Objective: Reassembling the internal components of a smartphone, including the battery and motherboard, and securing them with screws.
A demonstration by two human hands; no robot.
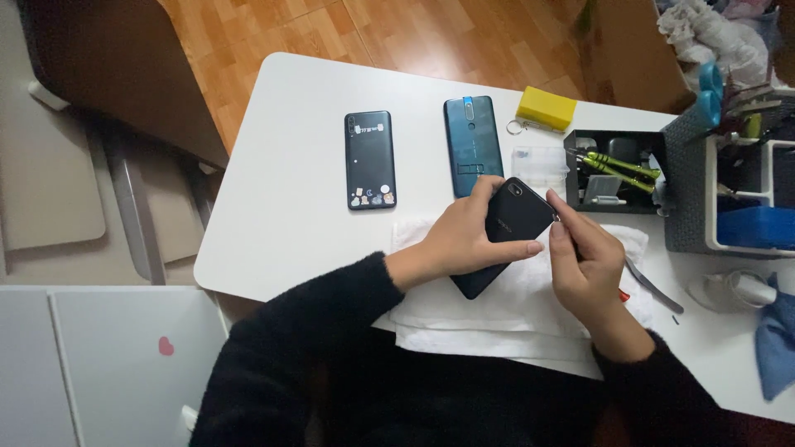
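My left hand [464, 236] grips a black phone [515, 217], back side up, tilted above a folded white towel [497, 319] on the white table [281, 207]. My right hand [584, 265] is pinched at the phone's upper right corner, with a small tool tip at its edge; a red handle end peeks out below the hand. Both arms wear black sleeves.
A black phone with stickers [369, 160] and a teal phone [473, 141] lie face down further back. A yellow box [546, 108], a clear parts case [540, 161], a black tray with green screwdrivers [617, 170], tweezers [654, 288], a grey organiser [729, 182] and a blue cloth [774, 339] sit at right.
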